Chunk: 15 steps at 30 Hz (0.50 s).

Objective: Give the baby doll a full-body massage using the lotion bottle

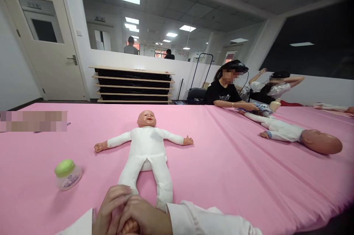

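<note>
Toward the near edge of a pink-covered table (pixel 215 161), a baby doll (pixel 148 142) in white is lying on its back, its head pointing to the far edge. The left hand (pixel 110 207) and the right hand (pixel 148 213) are curling narrowly around one foot (pixel 131 226) of it — only the toes are showing between them. Handling this foot is, I judge, the step in hand; the next move is calling for a soft, even grip. Nearer to the left edge, a jar (pixel 68 175) with green lid is standing apart from the doll. Further, by the far edge at right, a person (pixel 225 89) in black is holding a patterned cloth (pixel 264 108) — a second doll (pixel 287 130) is lying before this person.
</note>
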Available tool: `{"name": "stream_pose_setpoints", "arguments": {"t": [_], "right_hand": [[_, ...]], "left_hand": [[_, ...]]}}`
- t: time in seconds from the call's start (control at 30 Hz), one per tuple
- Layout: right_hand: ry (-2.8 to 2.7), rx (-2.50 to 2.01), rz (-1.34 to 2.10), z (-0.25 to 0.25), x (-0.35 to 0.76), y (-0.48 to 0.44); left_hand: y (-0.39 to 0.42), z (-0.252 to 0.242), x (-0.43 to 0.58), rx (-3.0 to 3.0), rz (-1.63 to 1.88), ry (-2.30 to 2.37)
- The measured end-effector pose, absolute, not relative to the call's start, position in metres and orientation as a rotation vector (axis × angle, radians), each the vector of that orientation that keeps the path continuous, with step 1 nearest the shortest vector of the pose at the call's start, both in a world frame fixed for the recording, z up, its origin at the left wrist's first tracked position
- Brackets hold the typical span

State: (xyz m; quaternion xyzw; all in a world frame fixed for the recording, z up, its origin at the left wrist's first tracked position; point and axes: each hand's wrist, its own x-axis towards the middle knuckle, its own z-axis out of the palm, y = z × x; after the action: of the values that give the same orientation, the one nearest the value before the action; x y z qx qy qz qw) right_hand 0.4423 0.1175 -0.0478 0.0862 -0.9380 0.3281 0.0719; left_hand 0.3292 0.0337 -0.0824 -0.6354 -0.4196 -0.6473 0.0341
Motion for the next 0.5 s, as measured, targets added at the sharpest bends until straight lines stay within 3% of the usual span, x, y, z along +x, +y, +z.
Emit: {"name": "stream_pose_setpoints", "arguments": {"t": [0.3, 0.5], "right_hand": [[-2.768, 0.058, 1.195, -0.047, 0.444, 0.116], [-2.691, 0.036, 1.41, -0.046, 0.457, 0.113]], "left_hand": [[0.037, -0.109, 0.321, -2.167, -1.755, -1.349], [0.029, -0.106, 0.329, -2.193, -1.817, -1.319]]}}
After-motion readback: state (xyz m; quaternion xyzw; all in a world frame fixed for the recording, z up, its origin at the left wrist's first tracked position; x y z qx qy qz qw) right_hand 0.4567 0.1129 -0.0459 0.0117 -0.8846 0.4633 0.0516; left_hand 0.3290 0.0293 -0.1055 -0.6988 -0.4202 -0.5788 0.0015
